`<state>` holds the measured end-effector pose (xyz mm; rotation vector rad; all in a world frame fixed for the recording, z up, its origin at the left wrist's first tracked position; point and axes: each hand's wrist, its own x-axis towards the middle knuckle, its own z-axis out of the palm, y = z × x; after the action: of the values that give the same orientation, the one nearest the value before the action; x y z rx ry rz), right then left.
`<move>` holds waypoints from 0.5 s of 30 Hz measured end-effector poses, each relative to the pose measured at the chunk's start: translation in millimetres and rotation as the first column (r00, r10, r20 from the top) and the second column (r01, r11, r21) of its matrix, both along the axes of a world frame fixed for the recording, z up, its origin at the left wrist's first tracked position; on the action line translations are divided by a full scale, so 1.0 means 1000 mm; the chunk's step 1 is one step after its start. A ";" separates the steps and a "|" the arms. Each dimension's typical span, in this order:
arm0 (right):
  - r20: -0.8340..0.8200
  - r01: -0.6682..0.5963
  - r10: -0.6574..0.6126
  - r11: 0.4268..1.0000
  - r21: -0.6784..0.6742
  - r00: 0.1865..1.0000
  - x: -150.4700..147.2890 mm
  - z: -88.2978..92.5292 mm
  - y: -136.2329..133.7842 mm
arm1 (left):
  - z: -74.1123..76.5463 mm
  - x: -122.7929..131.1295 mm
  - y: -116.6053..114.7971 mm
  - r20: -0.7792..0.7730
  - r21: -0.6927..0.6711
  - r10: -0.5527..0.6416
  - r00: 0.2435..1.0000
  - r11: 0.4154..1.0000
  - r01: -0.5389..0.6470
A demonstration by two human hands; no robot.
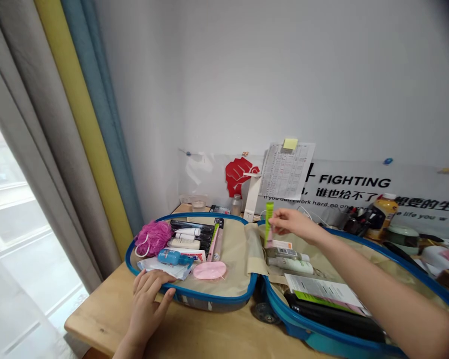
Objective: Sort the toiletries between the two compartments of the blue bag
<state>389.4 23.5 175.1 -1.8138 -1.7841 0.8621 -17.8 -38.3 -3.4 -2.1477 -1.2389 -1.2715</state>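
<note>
A blue suitcase [194, 297] lies open on a wooden desk [108, 319]. My left hand [146, 299] rests flat on the near rim of its left half, fingers spread, beside a white packet [164, 269] and a small blue bottle [174, 258]. My right hand [294, 224] reaches over the right half and pinches the top of a thin green tube [269, 224], holding it upright above white bottles [290, 259]. The left half also holds a pink bath puff [153, 238], tubes, a toothbrush pack [216, 242] and a pink round case [210, 270].
Papers and a dark flat item [333, 314] lie in the suitcase's right half. A juice bottle [382, 214], a green bowl [401, 238] and clutter stand at the right back. A wall [284, 89] with a poster rises behind; curtains [60, 149] and a window are at left.
</note>
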 end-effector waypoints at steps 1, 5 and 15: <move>-0.037 0.010 -0.010 1.000 -0.011 0.999 -0.017 0.001 0.011 | 0.001 0.000 0.000 0.003 0.006 -0.004 1.000 1.000 0.004; -0.094 -0.008 -0.006 0.989 -0.145 0.996 -0.083 -0.014 0.046 | 0.001 0.002 -0.001 0.018 -0.004 -0.007 1.000 1.000 0.007; 0.086 0.007 0.030 0.914 -0.405 0.996 -0.147 -0.061 0.075 | -0.001 0.002 -0.001 0.018 -0.052 0.012 1.000 0.999 -0.011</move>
<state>242.0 98.4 113.7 -2.1272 -1.7673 1.2499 -16.0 -39.7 -4.5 -2.1663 -1.3030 -1.2706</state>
